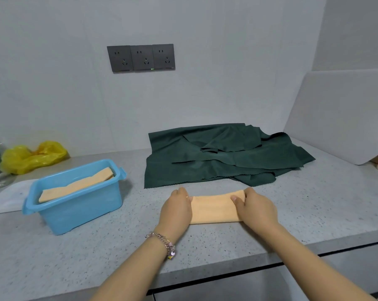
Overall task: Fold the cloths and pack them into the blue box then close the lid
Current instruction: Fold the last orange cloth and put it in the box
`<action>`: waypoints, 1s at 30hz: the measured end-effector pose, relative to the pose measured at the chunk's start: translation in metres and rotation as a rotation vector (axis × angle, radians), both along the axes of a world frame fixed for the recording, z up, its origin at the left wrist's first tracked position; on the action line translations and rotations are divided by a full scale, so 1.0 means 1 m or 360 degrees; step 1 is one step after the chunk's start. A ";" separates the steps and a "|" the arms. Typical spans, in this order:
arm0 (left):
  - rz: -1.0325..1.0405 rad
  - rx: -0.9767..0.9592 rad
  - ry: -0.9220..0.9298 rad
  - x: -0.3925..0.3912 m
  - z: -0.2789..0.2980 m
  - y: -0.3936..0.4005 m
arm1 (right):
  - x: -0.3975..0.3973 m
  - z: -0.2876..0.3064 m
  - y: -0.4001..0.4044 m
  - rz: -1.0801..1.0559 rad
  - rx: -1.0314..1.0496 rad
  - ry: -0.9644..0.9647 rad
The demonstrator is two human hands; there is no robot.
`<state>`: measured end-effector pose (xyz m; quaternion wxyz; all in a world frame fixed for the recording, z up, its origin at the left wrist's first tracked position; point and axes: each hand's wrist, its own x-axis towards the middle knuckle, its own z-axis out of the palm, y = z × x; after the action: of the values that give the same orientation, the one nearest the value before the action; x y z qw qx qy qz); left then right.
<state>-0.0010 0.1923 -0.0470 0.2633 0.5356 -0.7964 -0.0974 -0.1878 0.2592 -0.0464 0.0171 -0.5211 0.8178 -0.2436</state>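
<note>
my left hand (176,206) and right hand (254,207) hold the ends of the folded cloth (214,210), probably pinching; its long axis runs left-right. the box (79,210) lies left, nearer my left hand.

box (75,210) blue | folded cloth (214,210) orange | cloth pile (223,157) dark green
</note>
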 end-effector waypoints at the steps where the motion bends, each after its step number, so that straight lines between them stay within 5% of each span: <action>1: 0.0023 -0.0001 -0.0048 -0.002 -0.001 -0.003 | 0.002 -0.001 -0.003 -0.0029 0.0033 0.0080; 6: 0.0111 -0.0113 -0.0320 -0.006 -0.005 -0.010 | 0.004 -0.006 -0.012 -0.0110 0.0144 0.0336; 16: 0.0188 -0.0036 -0.0346 -0.009 -0.012 -0.021 | 0.009 -0.013 -0.026 -0.0264 0.0215 0.0545; 23: 0.0182 -0.0010 -0.0066 -0.004 -0.013 -0.019 | 0.001 -0.017 -0.023 -0.0211 0.0026 0.0133; 30: 0.0106 0.0105 0.0671 0.020 -0.003 0.000 | 0.016 0.002 -0.009 0.0073 -0.0444 -0.0621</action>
<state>0.0190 0.1927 -0.0501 0.4095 0.5377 -0.7020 -0.2244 -0.1715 0.2502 -0.0441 0.1082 -0.4799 0.7453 -0.4499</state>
